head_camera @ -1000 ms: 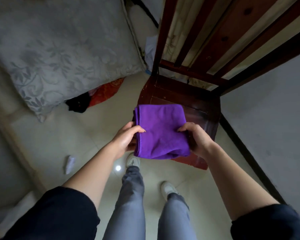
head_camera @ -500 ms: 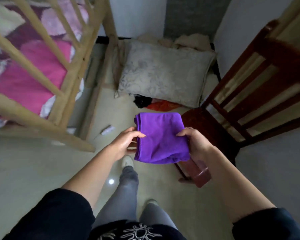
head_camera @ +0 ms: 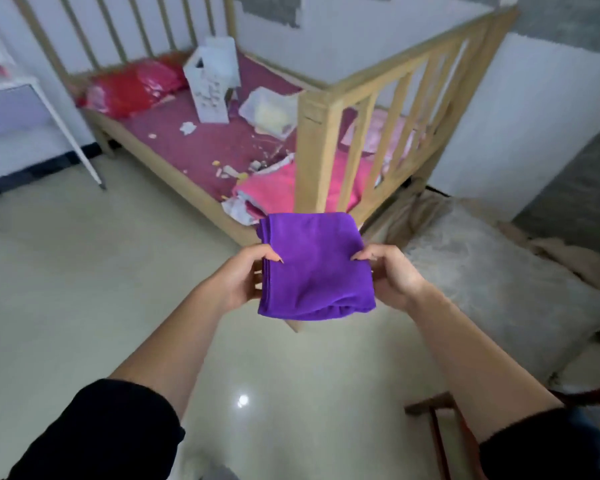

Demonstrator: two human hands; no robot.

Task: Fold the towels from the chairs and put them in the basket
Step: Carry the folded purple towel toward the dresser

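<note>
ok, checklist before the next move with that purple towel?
1. Fold on the purple towel: ok, compact square.
2. Grip of left hand on its left edge: ok.
3. Grip of right hand on its right edge: ok.
4. Edges even: not ok, the lower right corner bunches.
5. Drop spot identified: cannot tell; a white perforated container stands on the bed, unclear if that is it.
</note>
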